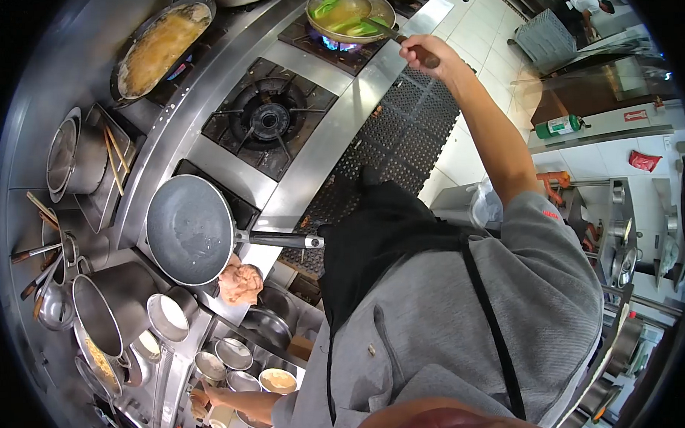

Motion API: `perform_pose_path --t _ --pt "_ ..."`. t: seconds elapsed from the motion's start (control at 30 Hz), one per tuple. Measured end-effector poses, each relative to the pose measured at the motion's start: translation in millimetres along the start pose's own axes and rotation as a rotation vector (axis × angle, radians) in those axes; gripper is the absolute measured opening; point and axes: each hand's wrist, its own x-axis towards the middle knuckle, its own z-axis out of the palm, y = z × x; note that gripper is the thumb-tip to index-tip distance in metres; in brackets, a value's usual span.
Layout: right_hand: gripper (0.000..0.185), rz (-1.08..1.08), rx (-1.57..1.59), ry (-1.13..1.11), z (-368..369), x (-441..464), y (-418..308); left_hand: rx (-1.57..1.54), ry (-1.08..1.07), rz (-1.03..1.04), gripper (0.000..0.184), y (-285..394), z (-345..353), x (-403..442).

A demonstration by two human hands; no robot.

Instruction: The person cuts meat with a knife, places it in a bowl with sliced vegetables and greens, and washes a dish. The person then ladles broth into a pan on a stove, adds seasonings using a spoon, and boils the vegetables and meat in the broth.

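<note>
My right hand is closed around the brown grip of a wooden-handled utensil. The utensil's far end reaches into a pan over a blue flame, among green leafy vegetables and yellowish liquid. I cannot make out the shape of its head. Down at the lower left, my left hand is among small round containers, close to a pale-filled one. Another container there holds something orange-yellow. The left fingers are small and partly hidden, so their grip does not show.
A grey frying pan stands on the stove, its handle pointing toward my apron. Beside it lies a crumpled pinkish cloth-like lump. An uncovered burner lies between the pans. Behind are a pan of frothy oil and pots. A co-worker is far off.
</note>
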Motion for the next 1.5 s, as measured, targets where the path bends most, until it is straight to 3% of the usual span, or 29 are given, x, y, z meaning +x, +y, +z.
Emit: perform_pose_path --t 0.07,0.13,0.17,0.27,0.3,0.43,0.5,0.8,0.9,1.07,1.13,1.27,1.3,1.37,1.5 --pt "0.008 -0.006 0.102 -0.073 -9 0 -13 0.035 -0.014 0.056 0.074 3 -11 -11" --pt "0.012 0.158 0.523 -0.206 -29 14 -27 0.063 0.010 0.143 0.074 3 -22 -25" --pt "0.019 0.251 0.638 -0.295 -36 14 -38 0.087 0.095 0.276 0.083 -3 -22 -31" --pt "0.023 0.283 0.668 -0.424 -41 7 -68 -0.128 -0.014 0.337 0.085 -10 -36 -61" --pt "0.032 0.236 0.667 -0.256 -25 -11 -79 -0.185 -0.099 0.374 0.085 11 -63 -114" --pt "0.020 0.441 0.683 -0.322 -70 16 -111 -0.283 -0.017 0.497 0.080 20 -74 -188" --pt "0.019 0.323 0.486 -0.276 -72 5 -131 -0.311 0.001 0.523 0.073 36 -87 -237" --pt "0.022 0.350 0.058 -0.282 -143 7 -194 -0.525 -0.100 0.659 0.061 68 -124 -406" --pt "0.028 0.143 -0.442 -0.243 -165 4 -205 -0.547 -0.113 0.667 0.061 76 -139 -465" --pt "0.024 -0.027 -0.569 -0.177 -179 -8 -211 -0.513 -0.091 0.690 0.053 61 -146 -520" --pt "0.027 -0.084 -0.707 -0.285 -191 -5 -212 -0.619 -0.219 0.629 0.046 53 -148 -545" --pt "0.045 -0.078 -0.853 -0.276 -205 2 -194 -0.540 -0.258 0.647 0.040 50 -152 -609" --pt "0.053 -0.125 -0.887 -0.255 -208 6 -183 -0.642 -0.299 0.670 0.038 36 -133 -608" --pt "0.057 -0.148 -0.968 -0.260 -222 21 -156 -0.583 -0.435 0.697 0.035 26 -119 -633" --pt "0.068 -0.249 -1.136 -0.206 -225 32 -107 -0.578 -0.861 0.542 0.034 -35 -43 -651"
